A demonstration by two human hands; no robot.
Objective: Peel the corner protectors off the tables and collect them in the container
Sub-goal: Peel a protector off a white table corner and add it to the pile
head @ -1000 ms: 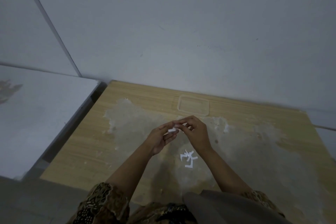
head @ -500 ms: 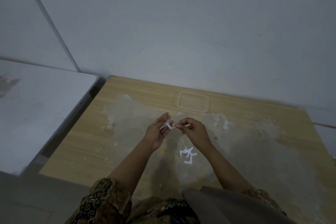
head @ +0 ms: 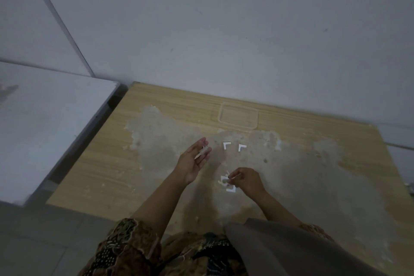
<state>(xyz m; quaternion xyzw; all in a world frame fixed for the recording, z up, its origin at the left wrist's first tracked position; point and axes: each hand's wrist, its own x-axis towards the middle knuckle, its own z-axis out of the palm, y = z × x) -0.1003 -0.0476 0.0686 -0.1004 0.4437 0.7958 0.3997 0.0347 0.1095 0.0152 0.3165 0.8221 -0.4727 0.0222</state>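
Note:
A clear shallow container [head: 238, 117] lies on the wooden table [head: 170, 105] near the wall. Two white L-shaped pieces [head: 226, 145] lie side by side just in front of it. My left hand [head: 193, 161] is raised palm-up with straight fingers, and a small clear corner protector [head: 203, 150] rests at its fingertips. My right hand [head: 245, 180] is low over a small pile of white pieces [head: 226, 185] and pinches a thin pale piece at its fingertips. What exactly it pinches is too small to tell.
The tabletop carries a large grey worn patch [head: 302, 175]. A white table [head: 44, 123] stands to the left across a dark gap. A grey wall runs close behind the far edge. My patterned sleeves and grey cloth fill the lower frame.
My hands, joined over one small piece before, have parted. The right hand dropped to the white pile. Two white L-shaped pieces now lie in front of the container.

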